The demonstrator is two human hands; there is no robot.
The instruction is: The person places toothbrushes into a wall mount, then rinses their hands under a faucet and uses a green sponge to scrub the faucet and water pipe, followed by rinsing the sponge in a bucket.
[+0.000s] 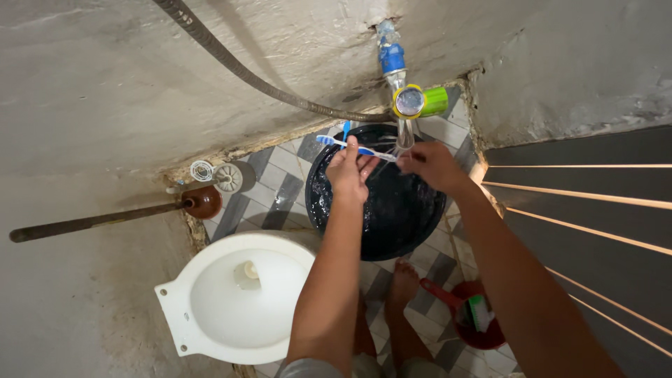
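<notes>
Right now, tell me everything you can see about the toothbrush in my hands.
The toothbrush is slim, with a white and blue plastic-looking handle. It lies roughly level, crosswise above the black water tub. The left hand pinches it near the middle; the right hand is at its other end, under the water running from the tap. The bristles cannot be made out.

Rough grey plaster walls (pixel 105 91) met a checked grey-and-white tile floor (pixel 280 182); a white toilet bowl (pixel 231 301) sat near left.
</notes>
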